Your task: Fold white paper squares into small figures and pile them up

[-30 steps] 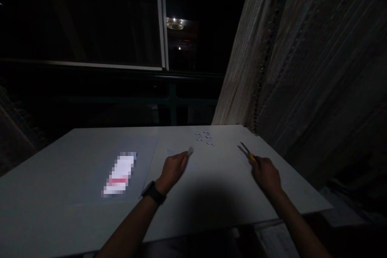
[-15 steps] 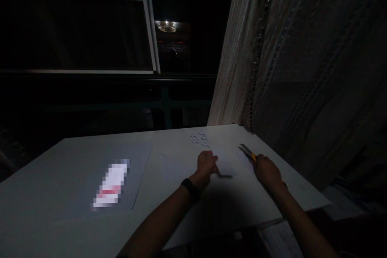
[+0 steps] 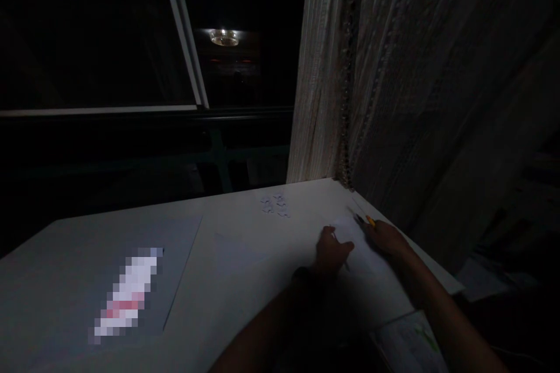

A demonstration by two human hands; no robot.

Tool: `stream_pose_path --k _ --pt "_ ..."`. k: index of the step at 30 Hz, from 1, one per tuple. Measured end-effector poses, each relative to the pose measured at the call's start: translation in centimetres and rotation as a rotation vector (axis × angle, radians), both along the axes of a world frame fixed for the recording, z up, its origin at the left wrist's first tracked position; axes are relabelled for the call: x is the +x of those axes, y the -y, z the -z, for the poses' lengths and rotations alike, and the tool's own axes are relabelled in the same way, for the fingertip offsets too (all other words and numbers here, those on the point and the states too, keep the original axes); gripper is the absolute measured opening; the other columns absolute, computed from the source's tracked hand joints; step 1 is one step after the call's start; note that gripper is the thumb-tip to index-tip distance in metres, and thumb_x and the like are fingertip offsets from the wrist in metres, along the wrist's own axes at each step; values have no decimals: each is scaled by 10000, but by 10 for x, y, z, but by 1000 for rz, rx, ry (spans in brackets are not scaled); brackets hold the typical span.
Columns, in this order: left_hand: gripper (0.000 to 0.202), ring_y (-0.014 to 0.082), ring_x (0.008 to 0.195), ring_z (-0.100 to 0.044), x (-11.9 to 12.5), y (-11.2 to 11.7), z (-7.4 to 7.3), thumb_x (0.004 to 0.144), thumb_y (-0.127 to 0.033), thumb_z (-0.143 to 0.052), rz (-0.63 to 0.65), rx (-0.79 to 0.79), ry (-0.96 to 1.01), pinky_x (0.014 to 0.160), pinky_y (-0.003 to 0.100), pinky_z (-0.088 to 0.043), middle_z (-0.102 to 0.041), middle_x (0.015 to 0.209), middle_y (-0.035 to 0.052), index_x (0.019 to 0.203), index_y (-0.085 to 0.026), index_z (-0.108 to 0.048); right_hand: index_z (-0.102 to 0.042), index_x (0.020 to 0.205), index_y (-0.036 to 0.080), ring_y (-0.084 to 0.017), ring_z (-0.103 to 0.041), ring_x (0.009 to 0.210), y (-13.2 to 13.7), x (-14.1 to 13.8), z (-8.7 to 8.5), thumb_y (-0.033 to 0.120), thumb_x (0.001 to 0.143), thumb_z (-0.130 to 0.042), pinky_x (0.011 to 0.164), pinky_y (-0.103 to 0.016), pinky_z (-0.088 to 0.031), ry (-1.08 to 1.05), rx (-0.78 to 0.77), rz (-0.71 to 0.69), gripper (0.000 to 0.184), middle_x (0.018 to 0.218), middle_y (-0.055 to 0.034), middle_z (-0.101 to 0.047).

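Observation:
My right hand [image 3: 387, 239] is closed around yellow-handled scissors [image 3: 359, 218] near the right edge of the white table [image 3: 245, 297]. The blades point away to the left and are dim and slightly blurred. A white sheet of paper [image 3: 367, 256] lies between my two hands, under the scissors. At the left side of this sheet is my left hand [image 3: 333, 252], thumb and forefinger spread apart; its other fingers are in shadow. Several small paper pieces [image 3: 275, 205] with dark marks lie in two rows toward the far edge. A triangular paper [image 3: 236, 252] rests left of my left hand.
A large grey sheet [image 3: 184, 268] with a blurred-out bright patch [image 3: 126, 297] lies on the left. A hanging curtain [image 3: 317, 81] borders the far right corner, beside a dark window [image 3: 87, 46]. A booklet-like item [image 3: 409, 341] is below the near edge.
My left hand has moved right, closer to my right hand, and its thumb and forefinger have spread. The paper it held now lies lower, by the scissors. The view has turned slightly right.

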State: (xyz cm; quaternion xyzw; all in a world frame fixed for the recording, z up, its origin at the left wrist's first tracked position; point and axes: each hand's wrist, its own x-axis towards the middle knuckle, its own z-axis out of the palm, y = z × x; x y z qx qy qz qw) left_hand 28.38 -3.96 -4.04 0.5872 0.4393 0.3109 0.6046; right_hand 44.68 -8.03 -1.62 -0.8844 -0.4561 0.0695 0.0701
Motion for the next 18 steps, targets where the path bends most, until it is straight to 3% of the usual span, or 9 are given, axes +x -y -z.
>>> stream_pose_path --k 4,9,18 --pt "613 253 1086 -477 -15 12 -8 600 -145 -594 -14 55 -101 871 320 -403 -493 1190 159 1184 -113 -410 -565 963 69 -268 -608 845 2 -3 -1 437 855 -280 633 -311 -413 -3 -17 23 478 940 -206 -623" --pt "633 252 1138 -431 -25 24 -7 585 -107 -560 -29 48 -117 911 304 -374 -455 1243 158 1201 -91 -415 -553 959 73 -300 -604 845 6 -16 -4 430 856 -259 621 -340 -415 36 -18 39 473 955 -212 -618" --pt "518 215 1069 -504 9 15 -7 638 -73 -515 -182 -142 -24 867 274 -412 -519 1161 161 1149 -72 -431 -548 929 111 -268 -610 834 11 -30 -3 430 855 -276 611 -315 -399 -6 30 11 426 933 -186 -631"
